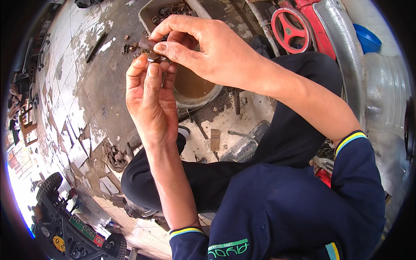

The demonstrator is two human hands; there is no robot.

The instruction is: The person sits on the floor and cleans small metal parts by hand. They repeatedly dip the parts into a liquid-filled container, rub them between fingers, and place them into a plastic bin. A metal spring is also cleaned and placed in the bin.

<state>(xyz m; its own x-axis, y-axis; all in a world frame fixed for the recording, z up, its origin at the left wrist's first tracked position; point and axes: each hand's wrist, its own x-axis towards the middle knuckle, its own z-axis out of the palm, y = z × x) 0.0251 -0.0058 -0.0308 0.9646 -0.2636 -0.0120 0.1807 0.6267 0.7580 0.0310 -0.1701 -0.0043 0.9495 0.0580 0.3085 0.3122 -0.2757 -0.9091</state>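
Both of my hands are raised above a round container of brown liquid [195, 87]. My left hand [151, 94] holds a small, dark, round metal part [154, 58] between thumb and fingers. Between thumb and forefinger, my right hand [195, 45] pinches a small brownish piece, perhaps sandpaper [147, 43], against or just above the metal part. Its other fingers are curled and partly hidden. Behind my hands is a grey plastic tub [143, 16] with metal parts in it. Several small rusty parts [131, 48] lie on the floor beside it.
A red handwheel [291, 31], a curved metal piece [344, 58] and a blue bowl [367, 38] are at the right. A dark flat bar [96, 47], a crumpled rag [116, 157] and broken tiles [79, 152] lie left. A clear plastic container [245, 146] lies between my legs.
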